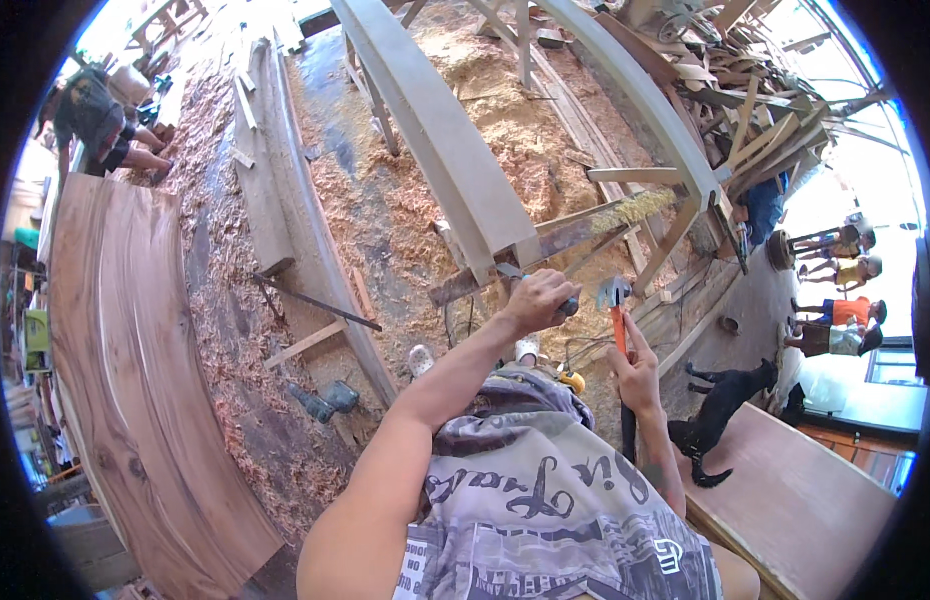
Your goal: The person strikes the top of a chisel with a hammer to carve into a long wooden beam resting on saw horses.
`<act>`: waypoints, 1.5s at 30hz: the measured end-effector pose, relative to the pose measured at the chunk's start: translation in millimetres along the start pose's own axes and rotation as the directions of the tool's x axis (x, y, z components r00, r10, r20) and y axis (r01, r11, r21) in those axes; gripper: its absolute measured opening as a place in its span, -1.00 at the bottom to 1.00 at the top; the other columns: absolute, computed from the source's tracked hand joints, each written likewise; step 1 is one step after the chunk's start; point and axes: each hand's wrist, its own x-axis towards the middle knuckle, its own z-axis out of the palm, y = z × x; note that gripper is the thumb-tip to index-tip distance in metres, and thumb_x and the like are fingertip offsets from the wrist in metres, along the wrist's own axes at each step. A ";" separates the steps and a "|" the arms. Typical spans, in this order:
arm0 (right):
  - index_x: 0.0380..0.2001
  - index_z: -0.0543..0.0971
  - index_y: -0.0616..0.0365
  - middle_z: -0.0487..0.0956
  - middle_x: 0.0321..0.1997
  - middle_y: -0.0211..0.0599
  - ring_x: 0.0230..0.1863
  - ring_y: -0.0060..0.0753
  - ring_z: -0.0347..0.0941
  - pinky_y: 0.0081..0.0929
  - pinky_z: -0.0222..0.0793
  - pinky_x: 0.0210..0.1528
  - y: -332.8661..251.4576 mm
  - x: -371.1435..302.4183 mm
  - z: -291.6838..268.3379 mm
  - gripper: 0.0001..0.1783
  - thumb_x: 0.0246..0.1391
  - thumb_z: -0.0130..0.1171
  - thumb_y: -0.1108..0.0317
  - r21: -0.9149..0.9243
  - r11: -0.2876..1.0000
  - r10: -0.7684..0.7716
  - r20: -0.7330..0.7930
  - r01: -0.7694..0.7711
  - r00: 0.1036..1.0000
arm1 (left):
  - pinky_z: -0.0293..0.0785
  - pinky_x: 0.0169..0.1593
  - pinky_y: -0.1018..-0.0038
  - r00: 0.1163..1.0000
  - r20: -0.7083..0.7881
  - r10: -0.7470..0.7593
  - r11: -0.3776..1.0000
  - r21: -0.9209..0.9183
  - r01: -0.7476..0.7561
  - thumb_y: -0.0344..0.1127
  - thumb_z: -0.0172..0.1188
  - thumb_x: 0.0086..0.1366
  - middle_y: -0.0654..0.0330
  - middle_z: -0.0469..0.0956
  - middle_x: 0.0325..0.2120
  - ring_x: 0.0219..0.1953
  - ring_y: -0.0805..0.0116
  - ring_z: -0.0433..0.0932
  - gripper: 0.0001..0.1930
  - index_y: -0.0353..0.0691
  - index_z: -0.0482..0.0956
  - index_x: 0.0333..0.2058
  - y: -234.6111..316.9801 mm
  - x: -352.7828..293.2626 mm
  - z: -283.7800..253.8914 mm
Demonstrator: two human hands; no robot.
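Hammer (618, 330): orange & blk handle, silvery head. Beam (430, 130): lt grey-tan. Slab (135, 370): red-brn w/ wavy dk grain. Shavings (210, 250): pinkish-tan. Animal (725, 402): blk. Shirt (555, 460): grey w/ dk script.

From my remote seat I have the left arm (385, 480) bare, reaching forward and inward across the front of the torso, its elbow bent. The left wrist (509, 323) runs nearly in line with the forearm, and the left grip (541, 301) is curled tight, back of the hand upward. My right forearm (669, 480) points forward, more upright in view, leading to the right grip (637, 378), closed more loosely, its index finger stretched forward. The two sit apart, the left farther ahead.
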 end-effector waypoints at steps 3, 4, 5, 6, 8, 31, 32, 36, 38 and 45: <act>0.39 0.21 0.12 0.50 -0.30 -0.55 -0.63 -0.83 0.16 -0.73 0.08 -0.62 10.3 -3.0 -3.3 -0.26 0.12 0.11 0.58 -0.009 1.000 -0.002 0.011 0.002 1.000 | 0.47 -0.29 0.27 0.999 0.030 -0.022 0.999 0.034 0.021 -0.40 0.30 0.02 0.19 0.42 -0.52 -0.40 0.15 0.51 -0.77 -0.16 0.55 -0.29 -3.2 -6.6 -1.0; 0.39 0.21 0.12 0.51 -0.28 -0.54 -0.64 -0.83 0.16 -0.74 0.08 -0.63 12.6 -3.5 -4.6 -0.25 0.11 0.11 0.59 -0.022 1.000 0.012 0.020 -0.012 1.000 | 0.47 -0.29 0.27 0.999 0.027 -0.026 0.999 0.033 0.025 -0.40 0.30 0.02 0.19 0.41 -0.52 -0.40 0.15 0.50 -0.77 -0.16 0.55 -0.28 -3.5 -6.8 -2.2; 0.39 0.21 0.12 0.51 -0.28 -0.54 -0.64 -0.83 0.16 -0.74 0.08 -0.63 10.6 -4.0 -3.1 -0.25 0.11 0.11 0.59 -0.025 1.000 0.013 0.023 -0.013 1.000 | 0.47 -0.29 0.27 0.999 0.024 -0.030 0.999 0.033 0.029 -0.40 0.30 0.02 0.19 0.41 -0.52 -0.40 0.15 0.50 -0.77 -0.16 0.55 -0.28 -5.1 -9.0 -2.6; 0.39 0.21 0.11 0.51 -0.32 -0.55 -0.65 -0.83 0.17 -0.74 0.08 -0.65 7.0 -4.8 -1.3 -0.26 0.11 0.10 0.59 0.006 1.000 0.008 0.016 -0.008 1.000 | 0.47 -0.29 0.27 0.999 0.035 -0.029 0.999 0.037 0.028 -0.41 0.29 0.02 0.19 0.41 -0.51 -0.39 0.15 0.50 -0.76 -0.16 0.55 -0.28 -7.0 -10.9 -2.8; 0.39 0.21 0.10 0.50 -0.36 -0.56 -0.67 -0.83 0.17 -0.74 0.08 -0.67 3.4 -5.9 -1.5 -0.26 0.11 0.09 0.60 0.035 0.999 0.004 0.004 -0.004 1.000 | 0.47 -0.29 0.27 0.999 0.046 -0.027 0.999 0.036 0.026 -0.41 0.29 0.03 0.19 0.41 -0.50 -0.39 0.16 0.50 -0.76 -0.16 0.55 -0.27 -5.5 -8.7 -5.2; -0.54 0.34 0.03 0.33 -0.67 -0.51 -0.67 -0.54 0.27 -0.55 0.13 -0.60 -23.4 17.7 41.1 -0.63 0.33 -0.01 0.10 -0.174 0.938 -0.328 -0.164 0.300 0.930 | 0.51 -0.47 0.31 0.955 -0.221 -0.196 0.972 -0.176 0.158 -0.43 0.31 0.00 0.13 0.50 -0.64 -0.58 0.13 0.57 -0.83 -0.17 0.44 -0.57 -21.0 11.8 -12.6; -0.56 0.34 0.03 0.31 -0.69 -0.52 -0.67 -0.55 0.26 -0.57 0.12 -0.60 -26.7 22.7 23.1 -0.57 0.34 -0.05 0.03 -0.110 0.911 -0.412 -0.296 0.397 0.862 | 0.51 -0.47 0.31 0.953 -0.231 -0.196 0.973 -0.170 0.159 -0.43 0.31 0.00 0.13 0.50 -0.64 -0.58 0.13 0.57 -0.83 -0.17 0.44 -0.57 -25.4 15.1 -13.6; -0.61 0.35 0.02 0.34 -0.69 -0.46 -0.63 -0.57 0.28 -0.59 0.11 -0.60 -124.9 4.8 -17.8 -0.40 0.34 -0.19 -0.20 0.229 0.713 -0.534 -0.434 0.663 0.725 | 0.51 -0.47 0.32 0.931 -0.248 -0.266 0.962 -0.124 0.242 -0.43 0.30 0.02 0.12 0.51 -0.64 -0.58 0.12 0.58 -0.84 -0.18 0.45 -0.56 -30.1 20.3 -20.3; -0.57 0.39 0.06 0.39 -0.66 -0.41 -0.60 -0.50 0.34 -0.49 0.16 -0.58 -59.5 15.0 -24.1 -0.42 0.33 -0.16 -0.18 0.161 0.656 -0.699 -0.239 0.737 0.674 | 0.51 -0.49 0.33 0.939 -0.236 -0.251 0.964 -0.149 0.220 -0.43 0.29 0.04 0.13 0.52 -0.63 -0.58 0.14 0.59 -0.85 -0.18 0.46 -0.55 -27.1 25.1 -17.1; -0.34 0.47 0.17 0.42 -0.63 -0.09 -0.60 -0.03 0.40 -0.15 0.30 -0.50 -77.4 20.5 25.9 -0.59 0.34 -0.04 0.02 -0.521 0.808 -0.383 -0.110 0.275 0.917 | 0.49 -0.51 0.35 0.911 -0.339 -0.235 0.971 -0.115 0.208 -0.42 0.32 0.00 0.14 0.52 -0.68 -0.64 0.18 0.56 -0.83 -0.17 0.45 -0.59 -40.8 28.6 -19.3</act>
